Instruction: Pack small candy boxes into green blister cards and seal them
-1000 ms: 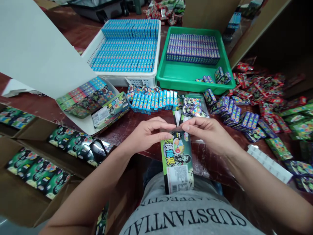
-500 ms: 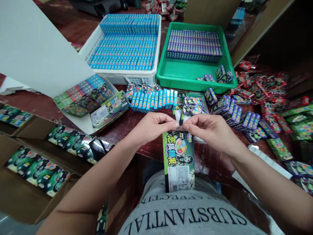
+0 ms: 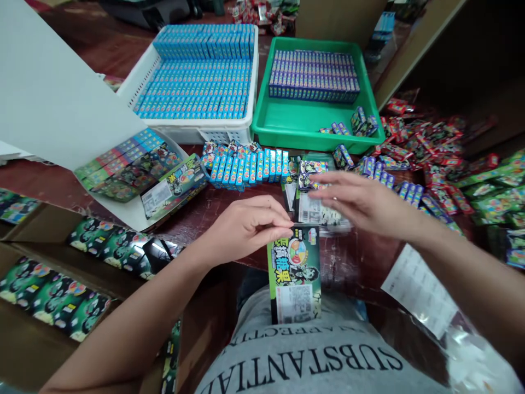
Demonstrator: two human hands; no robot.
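Observation:
My left hand (image 3: 258, 225) pinches the upper edge of a green and black printed candy package (image 3: 294, 273), which hangs upright against the grey shirt. Its front carries yellow lettering, a colour wheel and a white label. My right hand (image 3: 346, 202) is off the package, fingers apart and slightly blurred, with nothing seen in it. Beneath and beyond those fingers lies a clear plastic tray (image 3: 338, 224) with another labelled package (image 3: 309, 208) and small purple boxes (image 3: 314, 167). A row of small blue boxes (image 3: 248, 168) stands beyond my left hand.
At the back stand a white crate (image 3: 213, 134) of blue boxes and a green tray (image 3: 270, 134) partly filled with purple boxes. Red packets (image 3: 426, 142) heap on the right. Left are an open display box (image 3: 164, 191) and a carton (image 3: 24, 339) of packages. A white label sheet (image 3: 422, 290) lies right.
My right hand has let go of the package's upper edge, opened and risen slightly away to the right. My left hand keeps its pinch. The whole view has shifted a little.

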